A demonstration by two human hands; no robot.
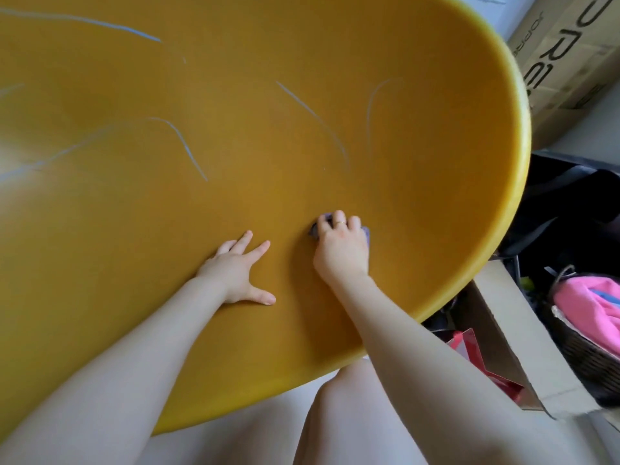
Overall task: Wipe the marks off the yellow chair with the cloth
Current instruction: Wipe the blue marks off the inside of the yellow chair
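Note:
The yellow chair [268,146] fills most of the view, its broad curved surface streaked with several pale blue-white marks [188,149]. My right hand [340,243] grips a small purple cloth [366,233] and presses it against the chair near the lower middle. Only the cloth's edges show past my fingers. My left hand [240,270] lies flat on the chair just left of it, fingers spread. The nearest marks curve across the surface above both hands.
A cardboard box [503,330] with red packaging stands right of the chair's rim. Beside it a dark wicker basket [590,350] holds pink fabric. A printed cardboard carton [570,45] is at the top right, a black bag [570,203] below it. My knee [349,414] is under the chair's edge.

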